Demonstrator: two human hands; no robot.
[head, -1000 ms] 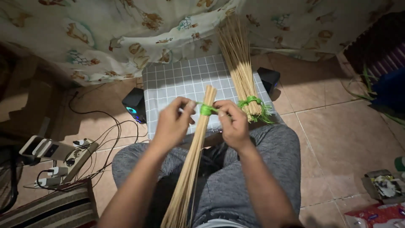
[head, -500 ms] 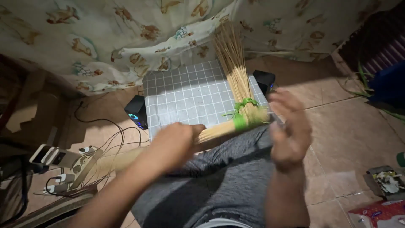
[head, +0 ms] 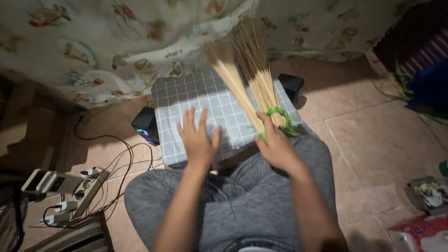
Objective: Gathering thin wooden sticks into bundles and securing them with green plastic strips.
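My right hand (head: 276, 144) grips the tied end of a bundle of thin pale sticks (head: 235, 88), which slants up and left across the grey checked table (head: 186, 100). A green tie shows just above the fingers. Beside it lies a second stick bundle (head: 256, 70) bound with a green band (head: 279, 113), fanning toward the curtain. My left hand (head: 198, 137) hovers over the table's front edge with fingers spread and nothing in it.
Two small black speakers (head: 144, 125) (head: 291, 86) flank the table. A patterned curtain (head: 116, 42) hangs behind. A power strip with plugs and cables (head: 74, 186) lies on the tiled floor at left. Packets and a small box (head: 427, 196) sit at right.
The bundle I was tying has swung from my lap onto the table, passing from my left hand to my right. My left hand has let go and opened.
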